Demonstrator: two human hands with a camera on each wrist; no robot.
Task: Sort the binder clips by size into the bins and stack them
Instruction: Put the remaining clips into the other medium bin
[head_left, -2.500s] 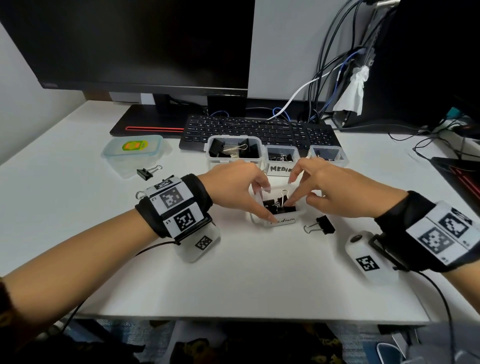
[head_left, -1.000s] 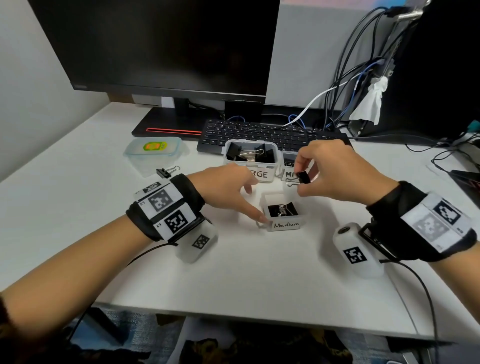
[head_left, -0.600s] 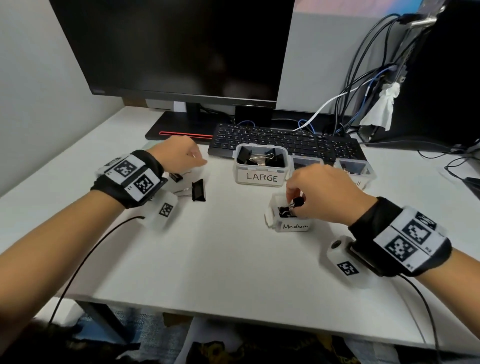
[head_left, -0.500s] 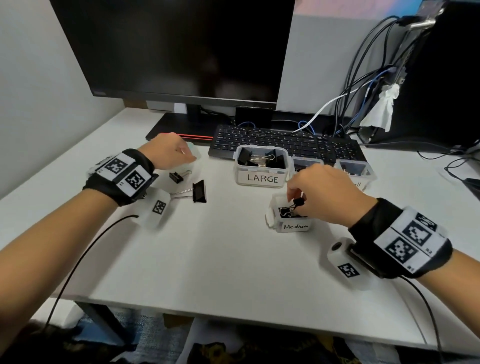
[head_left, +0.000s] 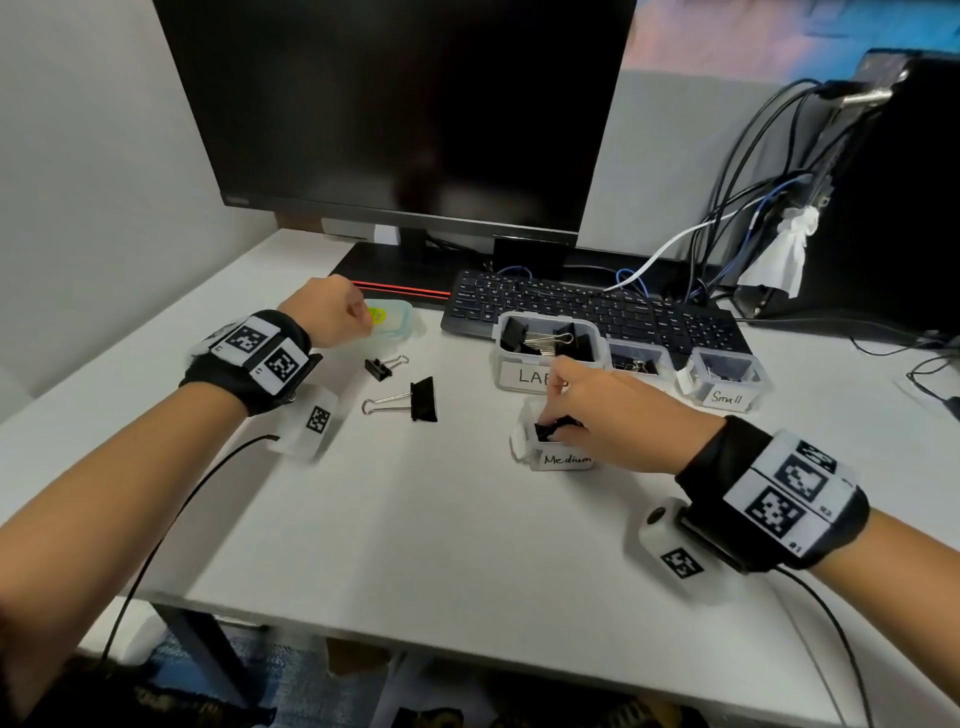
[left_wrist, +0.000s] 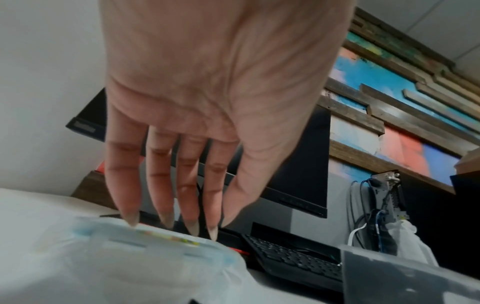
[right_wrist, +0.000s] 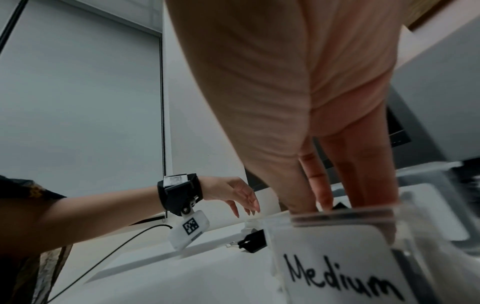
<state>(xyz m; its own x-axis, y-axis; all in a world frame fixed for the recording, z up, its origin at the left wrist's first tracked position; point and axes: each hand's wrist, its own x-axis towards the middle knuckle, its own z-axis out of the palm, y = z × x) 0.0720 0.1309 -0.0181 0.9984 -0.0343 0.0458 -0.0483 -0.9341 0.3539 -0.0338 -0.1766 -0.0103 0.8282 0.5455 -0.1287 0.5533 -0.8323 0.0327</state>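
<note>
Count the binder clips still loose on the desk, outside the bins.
2. A small clip lies near the left hand, beside the lidded container. A bigger clip lies just in front of it. More could be hidden behind the arms.

A white rectangular desk with a dark metal leg stands against a plain pale grey wall. A large black flat monitor, its screen dark, rises at the back of the desk on a black base with a thin red stripe. A black low-profile keyboard lies before it. To the right a black computer case stands with a bundle of black, blue and white cables hanging beside it. Above the monitor, the left wrist view shows a wall piece of weathered wooden slats painted blue, pink and white. The light is soft and even.
</note>
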